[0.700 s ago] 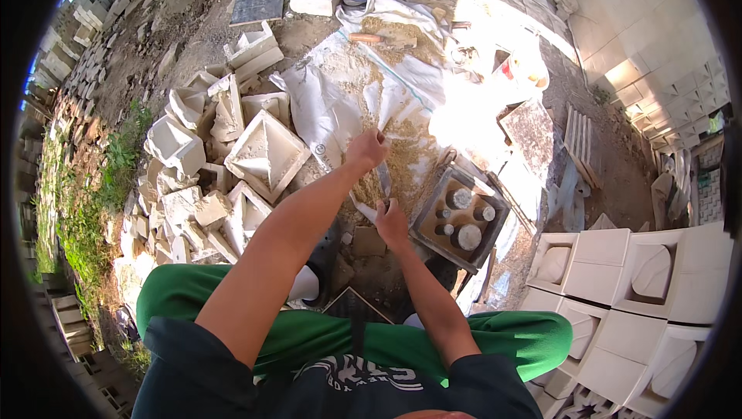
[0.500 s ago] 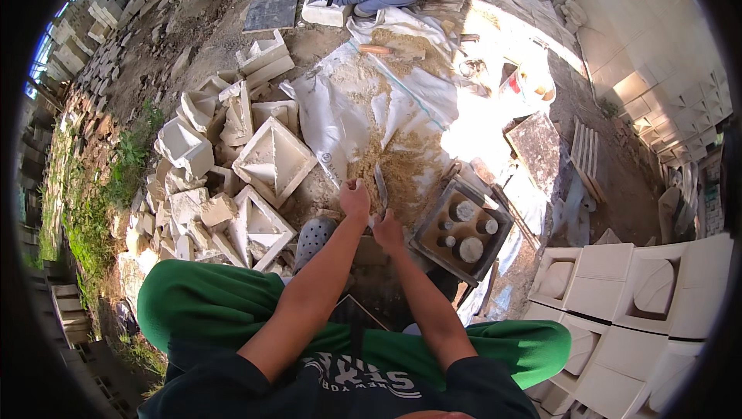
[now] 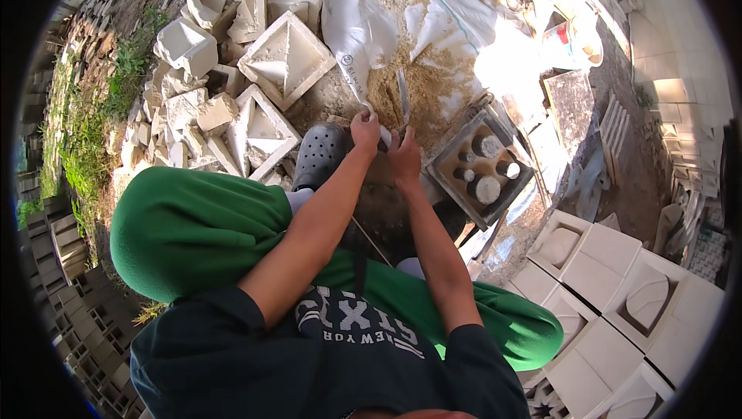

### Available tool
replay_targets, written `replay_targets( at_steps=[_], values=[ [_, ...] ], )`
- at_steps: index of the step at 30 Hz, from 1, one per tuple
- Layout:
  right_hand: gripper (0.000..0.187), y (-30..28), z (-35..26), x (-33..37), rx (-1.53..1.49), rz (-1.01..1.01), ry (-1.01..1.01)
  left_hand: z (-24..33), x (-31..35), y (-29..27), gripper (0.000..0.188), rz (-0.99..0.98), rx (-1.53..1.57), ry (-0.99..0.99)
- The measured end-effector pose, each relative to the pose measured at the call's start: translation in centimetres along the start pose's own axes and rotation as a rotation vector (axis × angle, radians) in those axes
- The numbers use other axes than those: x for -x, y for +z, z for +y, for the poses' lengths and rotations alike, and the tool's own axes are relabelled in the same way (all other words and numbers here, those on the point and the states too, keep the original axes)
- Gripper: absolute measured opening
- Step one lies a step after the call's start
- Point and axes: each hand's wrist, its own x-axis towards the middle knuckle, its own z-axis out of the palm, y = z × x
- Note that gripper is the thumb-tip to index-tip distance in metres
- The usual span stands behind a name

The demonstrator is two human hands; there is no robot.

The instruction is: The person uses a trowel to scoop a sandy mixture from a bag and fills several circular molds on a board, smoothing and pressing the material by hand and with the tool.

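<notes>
I see green trousers (image 3: 193, 226) nearest, at seven o'clock. Above them my left hand (image 3: 365, 131) is clenched around the white handle of a trowel (image 3: 403, 98), and my right hand (image 3: 404, 158) curls just beside it, touching. The blade points to twelve o'clock over a sand pile (image 3: 429, 86). A square mould (image 3: 481, 169) sits at three o'clock, white cast blocks (image 3: 282, 56) at eleven.

Outdoor casting yard, white plaster moulds (image 3: 287, 59), sand heap (image 3: 421, 86), stacked blocks (image 3: 618, 280)

Mould (image 3: 481, 169) right of sand heap (image 3: 421, 90)
</notes>
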Motion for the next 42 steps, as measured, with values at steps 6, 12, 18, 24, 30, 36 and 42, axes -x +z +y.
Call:
replay_targets(
  at_steps=[6,12,18,24,30,36,42],
  values=[
    [0.05,-1.5,-1.9,0.6,0.201,-0.297,0.155,-0.4,0.2,0.1,0.027,-0.037,-0.081,0.069],
    [0.056,-2.2,-1.4,1.2,-0.205,0.062,0.196,1.3,-1.6,0.6,0.026,-0.075,-0.268,0.075],
    [0.056,-6.1,-1.1,-1.4,-0.305,0.132,0.408,2.2,0.1,2.9,0.029,-0.255,0.056,0.178],
    [0.049,-7.1,-1.5,0.3,-0.452,0.013,0.543,2.5,1.7,3.2,0.027,-0.289,0.089,0.155],
    [0.058,4.3,3.3,2.7,-0.373,0.178,0.551,-0.8,-3.3,2.8,0.028,-0.245,0.21,-0.13],
    [0.059,5.1,0.8,5.9,-0.528,0.067,0.828,-1.1,-1.7,1.7,0.026,-0.297,0.038,-0.193],
    [0.053,2.1,0.5,3.6,-0.463,0.089,0.67,0.6,0.0,2.1,0.025,-0.397,-0.329,0.17]
  ],
)
